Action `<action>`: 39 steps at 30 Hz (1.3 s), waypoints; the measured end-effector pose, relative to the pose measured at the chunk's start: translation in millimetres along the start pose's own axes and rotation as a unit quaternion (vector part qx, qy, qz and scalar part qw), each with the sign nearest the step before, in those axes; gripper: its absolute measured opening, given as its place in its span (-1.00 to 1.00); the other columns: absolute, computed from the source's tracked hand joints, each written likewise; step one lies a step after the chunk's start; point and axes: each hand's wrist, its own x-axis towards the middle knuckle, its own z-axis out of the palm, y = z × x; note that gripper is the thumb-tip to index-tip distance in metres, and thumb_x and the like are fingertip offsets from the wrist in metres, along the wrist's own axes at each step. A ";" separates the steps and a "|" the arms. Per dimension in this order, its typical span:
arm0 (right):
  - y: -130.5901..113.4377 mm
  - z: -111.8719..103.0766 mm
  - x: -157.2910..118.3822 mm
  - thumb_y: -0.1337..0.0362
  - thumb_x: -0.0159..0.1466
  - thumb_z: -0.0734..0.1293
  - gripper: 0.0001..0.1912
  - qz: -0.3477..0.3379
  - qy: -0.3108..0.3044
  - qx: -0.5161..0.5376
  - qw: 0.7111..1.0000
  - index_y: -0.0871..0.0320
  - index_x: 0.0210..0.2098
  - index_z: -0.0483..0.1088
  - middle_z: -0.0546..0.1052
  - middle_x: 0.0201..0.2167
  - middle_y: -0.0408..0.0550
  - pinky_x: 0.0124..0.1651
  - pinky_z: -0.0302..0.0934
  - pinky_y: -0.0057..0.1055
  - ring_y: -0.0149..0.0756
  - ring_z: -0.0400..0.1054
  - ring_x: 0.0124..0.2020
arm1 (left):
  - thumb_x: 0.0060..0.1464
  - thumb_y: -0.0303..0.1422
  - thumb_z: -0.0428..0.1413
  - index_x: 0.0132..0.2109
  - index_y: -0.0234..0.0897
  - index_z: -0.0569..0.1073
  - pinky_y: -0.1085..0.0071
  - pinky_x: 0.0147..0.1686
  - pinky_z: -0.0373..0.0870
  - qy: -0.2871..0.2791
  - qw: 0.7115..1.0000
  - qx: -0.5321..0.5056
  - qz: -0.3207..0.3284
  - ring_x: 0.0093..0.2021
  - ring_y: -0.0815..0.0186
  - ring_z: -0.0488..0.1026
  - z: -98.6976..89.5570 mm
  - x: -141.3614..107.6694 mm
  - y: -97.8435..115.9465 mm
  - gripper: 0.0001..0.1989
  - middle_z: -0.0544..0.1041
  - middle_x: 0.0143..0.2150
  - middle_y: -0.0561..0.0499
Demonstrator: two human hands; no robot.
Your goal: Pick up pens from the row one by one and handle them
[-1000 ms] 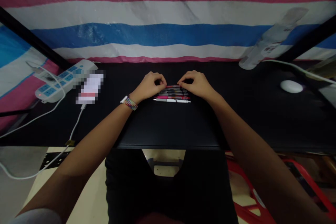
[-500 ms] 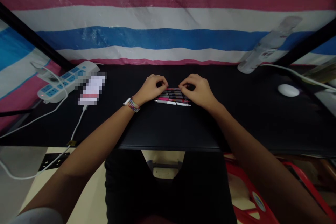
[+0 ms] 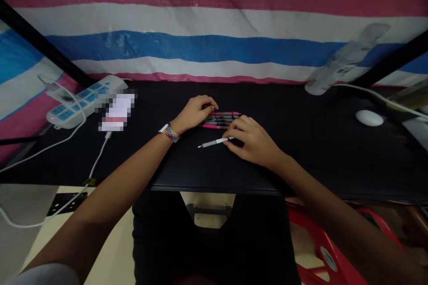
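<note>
My right hand [image 3: 252,140] pinches a white pen [image 3: 213,143] between thumb and fingers. The pen lies at a slight slant, its tip to the left, apart from the others and nearer the table's front edge. Behind it several pens lie side by side in a row, among them a red pen [image 3: 229,113] at the back and a pink pen [image 3: 213,126] at the front. My left hand [image 3: 198,110], with a woven band on its wrist, is curled at the left ends of the row, thumb and finger closed at the red pen's end. The fingers partly hide those ends.
On the black table [image 3: 160,98], a white power strip [image 3: 90,100] and a charging phone [image 3: 118,111] with a cable lie left. To the right are a clear bottle [image 3: 344,62] and a white mouse [image 3: 369,118]. A striped sheet [image 3: 214,49] hangs behind.
My right hand has moved from the right end of the row toward me and taken hold of the white pen, drawing it away from the row. My left hand has barely moved.
</note>
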 end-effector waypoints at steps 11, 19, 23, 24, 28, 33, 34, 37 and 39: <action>1.1 -0.8 -15.2 0.30 0.59 0.37 -0.87 -0.002 0.000 0.021 1.000 0.09 -0.05 0.60 0.64 -0.13 0.05 0.01 0.33 -0.12 -0.06 0.45 -0.09 | 0.35 -0.43 0.15 -0.15 -0.26 0.75 0.29 -0.09 0.43 -0.018 1.000 -0.003 0.015 -0.20 0.25 0.56 -1.3 -2.0 7.4 -0.76 0.69 -0.15 -0.06; 1.3 3.0 -20.9 0.32 0.60 0.35 -0.89 -0.044 0.022 -0.004 0.999 0.12 -0.02 0.57 0.62 -0.14 0.06 -0.03 0.39 -0.15 -0.10 0.47 -0.12 | 0.31 -0.46 0.18 -0.16 -0.24 0.76 0.33 -0.16 0.40 -0.023 1.000 -0.005 0.021 -0.23 0.29 0.55 -2.1 -2.5 7.5 -0.78 0.67 -0.17 -0.04; 0.6 3.8 -21.4 0.33 0.60 0.36 -0.89 -0.043 0.023 0.000 0.999 0.14 -0.02 0.56 0.61 -0.14 0.07 -0.02 0.41 -0.13 -0.10 0.47 -0.12 | 0.24 -0.50 0.24 -0.15 -0.23 0.77 0.37 -0.20 0.41 -0.027 0.999 -0.001 0.025 -0.29 0.33 0.50 -2.3 -3.0 9.5 -0.81 0.66 -0.20 -0.02; 0.4 3.7 -21.4 0.33 0.59 0.36 -0.90 -0.042 0.022 0.000 0.999 0.15 -0.02 0.56 0.61 -0.14 0.07 -0.02 0.42 -0.13 -0.10 0.48 -0.12 | 0.22 -0.51 0.24 -0.16 -0.23 0.77 0.38 -0.21 0.42 -0.028 0.999 0.000 0.026 -0.31 0.34 0.49 -2.4 -3.1 10.0 -0.80 0.65 -0.21 -0.01; 0.0 3.7 -21.1 0.34 0.59 0.36 -0.90 -0.041 0.026 0.003 0.999 0.13 -0.02 0.56 0.61 -0.15 0.06 -0.02 0.43 -0.14 -0.11 0.48 -0.13 | 0.21 -0.52 0.25 -0.15 -0.22 0.79 0.39 -0.21 0.45 -0.033 0.999 0.007 0.023 -0.32 0.35 0.49 -3.5 -3.3 12.4 -0.79 0.66 -0.20 -0.02; -0.5 3.5 -20.7 0.34 0.59 0.36 -0.90 -0.038 0.025 0.005 0.999 0.14 -0.03 0.56 0.61 -0.15 0.06 -0.04 0.44 -0.15 -0.12 0.50 -0.15 | 0.21 -0.51 0.25 -0.14 -0.22 0.79 0.39 -0.21 0.45 -0.046 0.999 0.008 0.013 -0.30 0.33 0.52 -5.9 -3.6 14.9 -0.79 0.69 -0.20 -0.03; -0.7 3.3 -20.7 0.34 0.59 0.36 -0.90 -0.036 0.024 0.003 0.999 0.14 -0.03 0.56 0.61 -0.16 0.05 -0.04 0.44 -0.15 -0.13 0.50 -0.15 | 0.21 -0.50 0.25 -0.14 -0.22 0.79 0.39 -0.21 0.45 -0.048 0.999 0.008 0.012 -0.30 0.33 0.53 -6.1 -3.7 15.2 -0.79 0.69 -0.20 -0.02; -1.3 2.7 -20.5 0.33 0.60 0.35 -0.89 -0.032 0.020 0.002 0.999 0.13 -0.03 0.55 0.62 -0.15 0.05 -0.05 0.44 -0.15 -0.13 0.50 -0.15 | 0.23 -0.49 0.24 -0.15 -0.21 0.78 0.38 -0.20 0.44 -0.057 0.998 0.011 0.019 -0.30 0.33 0.54 -6.8 -3.9 15.7 -0.80 0.70 -0.20 -0.02; -1.5 2.5 -20.4 0.34 0.60 0.35 -0.89 -0.032 0.018 0.005 0.999 0.13 -0.03 0.55 0.62 -0.15 0.06 -0.04 0.46 -0.14 -0.12 0.51 -0.14 | 0.24 -0.47 0.24 -0.16 -0.21 0.78 0.37 -0.20 0.44 -0.062 0.998 0.014 0.021 -0.30 0.32 0.54 -7.4 -3.8 15.8 -0.81 0.70 -0.20 -0.02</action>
